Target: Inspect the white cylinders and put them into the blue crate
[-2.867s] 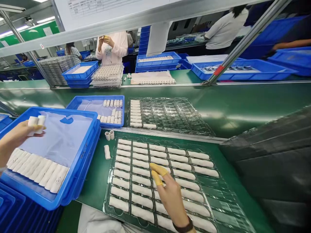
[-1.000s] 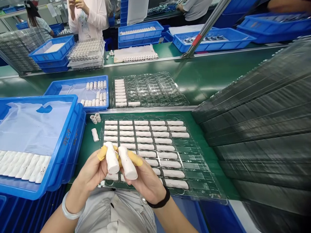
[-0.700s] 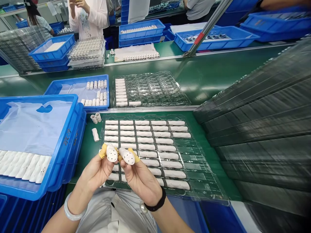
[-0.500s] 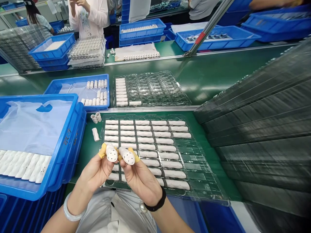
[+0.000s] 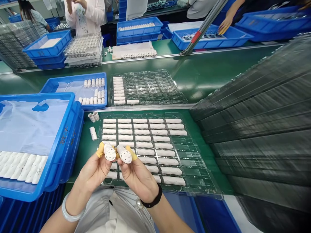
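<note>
My left hand is closed round a white cylindrical part, its round end face with small dark holes turned toward me. Beside it, my right hand grips a second white cylindrical part the same way. Yellow covers are on some of my fingertips. Both hands are held close together above the near edge of a clear plastic tray, whose slots hold rows of similar white cylinders. To the left of that tray, one loose white cylinder and two short hollow ones rest on the green bench.
Stacked blue bins stand at left, the top one with a plastic sheet and white cylinders. Behind lie another blue bin and a partly filled clear tray. Tall stacked trays rise at right. A co-worker's hand reaches into a far bin.
The whole view has shifted slightly left. Both hands keep the same hold on the two white parts. At the far right, a co-worker's hand has come into the blue bin.
</note>
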